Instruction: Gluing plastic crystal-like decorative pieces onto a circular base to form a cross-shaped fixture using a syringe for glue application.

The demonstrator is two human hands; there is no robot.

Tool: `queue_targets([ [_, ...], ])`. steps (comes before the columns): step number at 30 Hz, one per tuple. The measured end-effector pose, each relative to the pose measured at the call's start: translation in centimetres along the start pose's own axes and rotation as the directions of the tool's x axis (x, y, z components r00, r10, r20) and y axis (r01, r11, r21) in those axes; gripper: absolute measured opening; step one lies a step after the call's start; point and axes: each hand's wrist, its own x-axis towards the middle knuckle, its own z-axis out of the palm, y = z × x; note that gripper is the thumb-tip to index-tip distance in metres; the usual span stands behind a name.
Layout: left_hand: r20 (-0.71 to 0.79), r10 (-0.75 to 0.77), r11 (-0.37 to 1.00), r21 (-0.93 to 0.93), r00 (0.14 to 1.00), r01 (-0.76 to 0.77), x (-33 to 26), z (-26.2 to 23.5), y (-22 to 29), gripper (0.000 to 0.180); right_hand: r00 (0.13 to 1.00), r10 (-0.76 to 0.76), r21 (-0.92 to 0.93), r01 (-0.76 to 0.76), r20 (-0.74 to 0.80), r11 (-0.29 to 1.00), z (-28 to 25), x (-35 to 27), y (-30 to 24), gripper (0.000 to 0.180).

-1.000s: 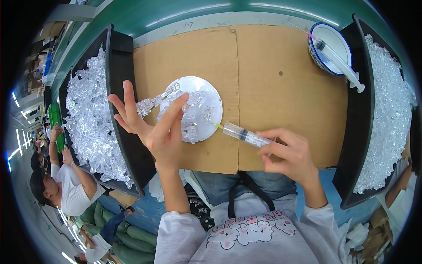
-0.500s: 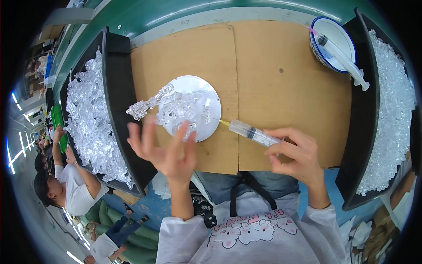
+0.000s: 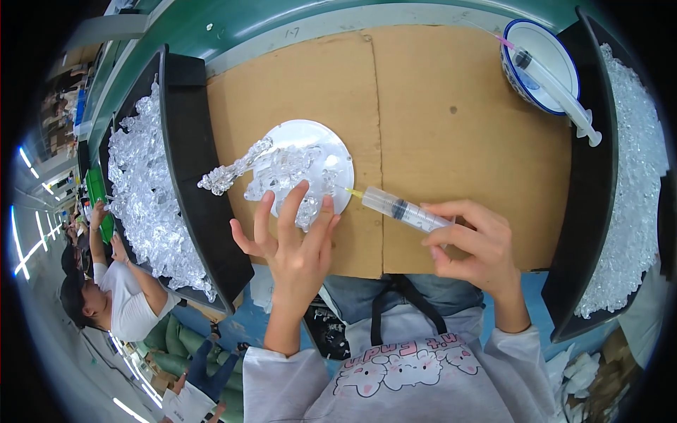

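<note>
My right hand [image 3: 476,243] grips a clear syringe [image 3: 398,209] by its barrel. The syringe points left, and its yellow-based needle reaches the right rim of a round white plate [image 3: 300,130]. Clear, glassy plastic pieces [image 3: 285,168] lie on the plate. A slim, knobbly clear stem [image 3: 227,176] sticks out over the plate's left side. My left hand [image 3: 295,247] is spread at the plate's near edge, fingertips over the nearest clear pieces. Whether those fingertips touch them I cannot tell.
Black bins flank the cardboard mat [image 3: 451,155]: the left bin [image 3: 194,127] holds clear pieces [image 3: 144,183], the right bin [image 3: 582,190] smaller clear bits [image 3: 627,190]. At the far right, a second syringe [image 3: 557,84] rests across a blue-rimmed bowl [image 3: 518,35]. A co-worker [image 3: 127,296] sits at the left.
My left hand has moved right, and its blurred fingers now appear sharp beside the pieces. My right hand and the syringe have shifted slightly left, bringing the needle over the plate's rim.
</note>
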Motion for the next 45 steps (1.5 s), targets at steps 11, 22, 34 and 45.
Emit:
queue_targets([
  [11, 0.087, 0.009, 0.998, -0.062, 0.996, -0.003, 0.0, -0.2, -0.1, 0.014, 1.000, 0.018, -0.004, -0.018, -0.007, 1.000, -0.1, 0.1, 0.0, 0.019],
  [22, 0.013, -0.034, 0.981, -0.189, 0.999, 0.036, 0.3, -1.6, -0.9, 0.020, 0.998, 0.028, -0.004, -0.028, -0.057, 1.000, -0.4, 1.2, -0.3, 0.017],
  [34, -0.223, -0.075, 0.986, -0.163, 0.972, 0.038, 5.4, -2.1, -0.9, 0.031, 0.997, -0.015, -0.029, 0.012, -0.081, 1.000, 1.4, 2.3, 0.6, 0.017],
  [45, -0.250, -0.053, 0.969, -0.249, 0.967, -0.012, 6.3, -1.8, -1.1, 0.021, 0.998, 0.002, -0.028, -0.004, -0.056, 1.000, 1.4, 2.5, 0.3, 0.019],
])
